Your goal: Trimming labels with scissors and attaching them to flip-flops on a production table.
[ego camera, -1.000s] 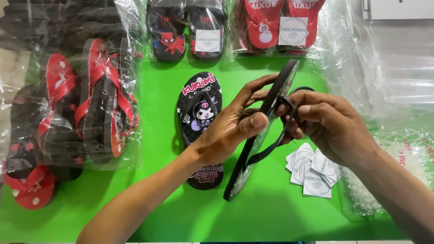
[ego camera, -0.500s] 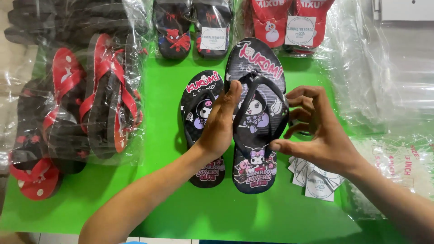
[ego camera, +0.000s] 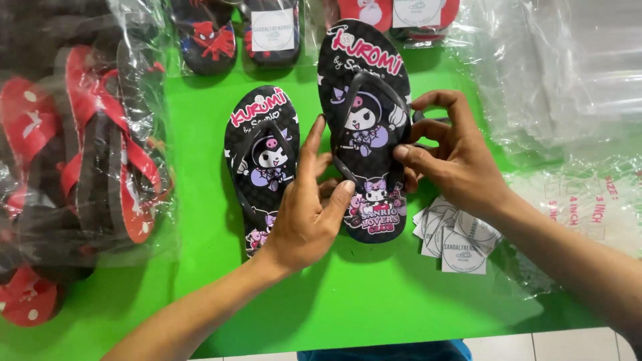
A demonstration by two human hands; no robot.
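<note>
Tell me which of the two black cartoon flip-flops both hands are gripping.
The right-hand flip-flop, the one reaching farther up the green table. Left hand and right hand grip its sides; its twin lies flat alongside.

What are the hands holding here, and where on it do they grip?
Both hold the right-hand black cartoon-print flip-flop. The left hand grips its left edge near the heel; the right hand pinches its right edge at the strap.

Both forearms are bare to the frame's edge; the left hand (ego camera: 302,220) and right hand (ego camera: 458,164) wear no gloves, rings or watch.
</note>
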